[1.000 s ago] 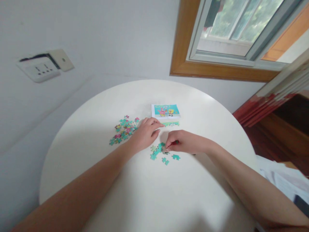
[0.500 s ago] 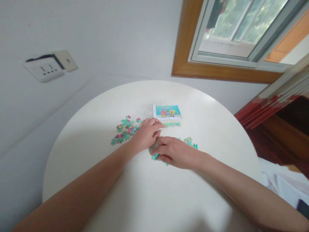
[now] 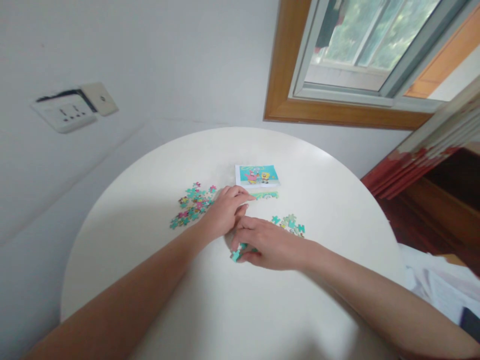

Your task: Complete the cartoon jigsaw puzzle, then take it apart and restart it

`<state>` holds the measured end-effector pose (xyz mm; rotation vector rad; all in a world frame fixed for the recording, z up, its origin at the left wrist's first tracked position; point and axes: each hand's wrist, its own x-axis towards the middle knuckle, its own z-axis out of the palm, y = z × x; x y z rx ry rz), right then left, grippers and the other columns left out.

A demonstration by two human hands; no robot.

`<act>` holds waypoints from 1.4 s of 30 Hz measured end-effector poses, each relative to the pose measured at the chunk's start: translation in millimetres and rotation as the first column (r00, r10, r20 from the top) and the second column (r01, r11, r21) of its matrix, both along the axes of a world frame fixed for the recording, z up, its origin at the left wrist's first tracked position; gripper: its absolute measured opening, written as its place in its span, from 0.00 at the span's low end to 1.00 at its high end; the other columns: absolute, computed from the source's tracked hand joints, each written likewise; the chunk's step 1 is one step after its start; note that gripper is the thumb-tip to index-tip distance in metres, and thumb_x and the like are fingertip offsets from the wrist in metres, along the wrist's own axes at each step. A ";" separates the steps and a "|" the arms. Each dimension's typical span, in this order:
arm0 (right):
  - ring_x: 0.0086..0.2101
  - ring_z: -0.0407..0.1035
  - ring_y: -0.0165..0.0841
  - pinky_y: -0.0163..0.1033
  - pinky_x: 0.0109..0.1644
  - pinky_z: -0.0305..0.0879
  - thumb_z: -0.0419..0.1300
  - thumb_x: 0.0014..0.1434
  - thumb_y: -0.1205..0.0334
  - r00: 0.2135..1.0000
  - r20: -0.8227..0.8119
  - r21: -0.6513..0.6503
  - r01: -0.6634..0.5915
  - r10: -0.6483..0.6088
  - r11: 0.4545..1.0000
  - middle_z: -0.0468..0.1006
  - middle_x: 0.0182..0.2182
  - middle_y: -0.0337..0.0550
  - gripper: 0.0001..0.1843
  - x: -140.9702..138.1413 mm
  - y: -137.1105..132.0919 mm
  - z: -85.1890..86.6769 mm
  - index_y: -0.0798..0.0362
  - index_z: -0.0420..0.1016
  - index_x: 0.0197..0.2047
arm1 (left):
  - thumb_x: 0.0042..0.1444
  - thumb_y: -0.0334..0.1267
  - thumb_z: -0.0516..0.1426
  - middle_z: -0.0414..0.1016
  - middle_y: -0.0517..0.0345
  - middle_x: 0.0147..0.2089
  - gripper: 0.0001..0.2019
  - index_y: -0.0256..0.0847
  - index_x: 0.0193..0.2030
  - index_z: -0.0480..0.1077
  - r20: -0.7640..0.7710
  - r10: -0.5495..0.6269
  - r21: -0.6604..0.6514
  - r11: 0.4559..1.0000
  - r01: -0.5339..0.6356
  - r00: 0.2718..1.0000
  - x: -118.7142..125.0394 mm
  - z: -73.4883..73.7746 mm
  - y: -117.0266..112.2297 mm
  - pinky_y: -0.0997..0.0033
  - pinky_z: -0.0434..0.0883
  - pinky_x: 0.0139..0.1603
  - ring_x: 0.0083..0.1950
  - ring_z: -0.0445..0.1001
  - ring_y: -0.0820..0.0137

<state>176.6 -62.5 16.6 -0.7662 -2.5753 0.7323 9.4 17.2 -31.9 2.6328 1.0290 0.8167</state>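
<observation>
My left hand (image 3: 224, 211) rests on the round white table (image 3: 157, 280), fingers curled loosely with the forefinger stretched toward a short joined strip of puzzle pieces (image 3: 265, 195). My right hand (image 3: 264, 242) lies palm down over a few teal puzzle pieces (image 3: 236, 255), its fingers bent onto them; whether it grips one is hidden. A pile of loose teal and pink pieces (image 3: 191, 205) lies left of my left hand. A small cluster of teal pieces (image 3: 290, 224) sits just right of my right hand.
A small puzzle box (image 3: 257, 175) with a cartoon picture stands beyond my hands. The wall behind holds a power socket (image 3: 65, 112) and a wood-framed window (image 3: 337, 107). Red and white cloth (image 3: 416, 155) hangs at the right.
My right hand slid left and toward me, from pinching pieces at centre to lying over the teal pieces. The cluster to its right came into sight. My left hand stayed put.
</observation>
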 end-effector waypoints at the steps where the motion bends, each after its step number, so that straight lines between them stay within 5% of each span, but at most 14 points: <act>1: 0.42 0.66 0.33 0.37 0.49 0.64 0.62 0.54 0.70 1.000 -0.015 -0.003 -0.006 0.006 1.000 0.70 0.41 0.46 0.09 -1.4 -0.8 -1.3 0.53 0.72 0.39 | 0.59 0.28 0.51 0.68 0.54 0.50 0.15 0.43 0.50 0.72 0.000 -0.003 0.005 1.000 0.003 1.000 -0.2 -0.4 0.3 0.59 0.64 0.57 0.52 0.63 0.64; 10: 0.32 0.67 0.27 0.31 0.38 0.64 0.56 0.52 0.76 0.994 -0.109 -0.173 -0.029 0.010 0.985 0.75 0.31 0.40 0.09 -11.4 -4.4 -4.5 0.54 0.72 0.33 | 0.59 0.30 0.52 0.68 0.53 0.50 0.15 0.43 0.51 0.72 -0.031 -0.006 0.007 1.000 0.006 1.000 -1.7 1.3 3.1 0.56 0.63 0.57 0.52 0.64 0.62; 13: 0.29 0.66 0.25 0.30 0.34 0.61 0.57 0.54 0.71 0.963 -0.193 -0.289 0.128 -0.189 0.949 0.75 0.30 0.37 0.10 10.8 13.6 1.8 0.53 0.74 0.41 | 0.59 0.31 0.52 0.68 0.52 0.50 0.14 0.42 0.50 0.71 -0.032 -0.041 0.009 0.999 0.041 0.999 -2.6 1.8 3.5 0.57 0.64 0.55 0.52 0.65 0.62; 16: 0.29 0.63 0.26 0.31 0.33 0.59 0.57 0.55 0.66 0.883 -0.213 -0.273 0.358 -0.419 0.893 0.74 0.29 0.37 0.11 48.6 42.0 4.6 0.54 0.77 0.41 | 0.59 0.31 0.52 0.69 0.52 0.49 0.13 0.42 0.49 0.71 -0.052 -0.026 0.021 0.999 0.027 0.998 -2.4 2.4 3.0 0.57 0.64 0.55 0.51 0.65 0.62; 21: 0.23 0.58 0.27 0.33 0.28 0.53 0.56 0.56 0.59 0.709 -0.080 -0.245 0.668 -0.701 0.703 0.71 0.22 0.37 0.15 93.4 76.4 -5.5 0.56 0.79 0.41 | 0.60 0.32 0.51 0.69 0.53 0.49 0.15 0.46 0.51 0.71 -0.038 -0.020 0.042 0.999 0.022 0.999 -1.6 1.6 3.1 0.57 0.63 0.56 0.51 0.65 0.62; 34: 0.24 0.63 0.28 0.33 0.29 0.56 0.53 0.57 0.59 0.689 -0.003 -0.143 0.717 -0.725 0.682 0.76 0.25 0.40 0.18 95.5 82.8 -18.7 0.57 0.80 0.42 | 0.60 0.32 0.51 0.69 0.53 0.49 0.15 0.45 0.51 0.71 -0.037 -0.014 0.028 1.000 0.015 0.999 -0.8 4.1 1.4 0.57 0.64 0.55 0.51 0.66 0.62; 42: 0.26 0.70 0.30 0.34 0.32 0.62 0.58 0.56 0.57 0.654 -0.040 -0.240 0.728 -0.755 0.643 0.80 0.27 0.44 0.14 107.4 87.6 -21.6 0.56 0.80 0.39 | 0.60 0.31 0.50 0.68 0.53 0.49 0.15 0.45 0.51 0.71 -0.038 -0.018 0.034 0.999 0.019 0.999 -1.6 3.5 1.6 0.57 0.64 0.56 0.52 0.65 0.63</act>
